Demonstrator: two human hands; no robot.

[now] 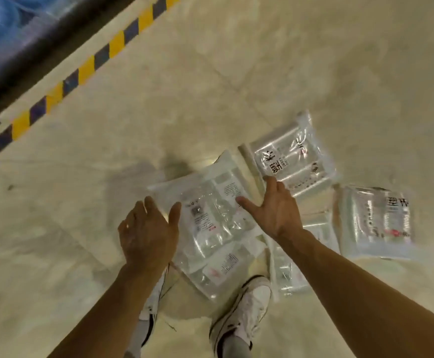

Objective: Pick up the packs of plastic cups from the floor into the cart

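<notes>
Nearest pack [212, 215] lies flat on the floor [236, 73], flanked by left hand [148, 228] and right hand [279, 213], both spread, nothing gripped. Opposite edges should be clamped firmly, since the film is judged slippery. Second pack [294, 156] is noted at 1 o'clock, third pack [376, 223] at 3 o'clock.

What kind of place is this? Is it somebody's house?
Probably a warehouse or stockroom, not a house: a bare concrete floor, a yellow-and-black warning stripe along it, and sealed packs of plastic cups lying loose.
</notes>
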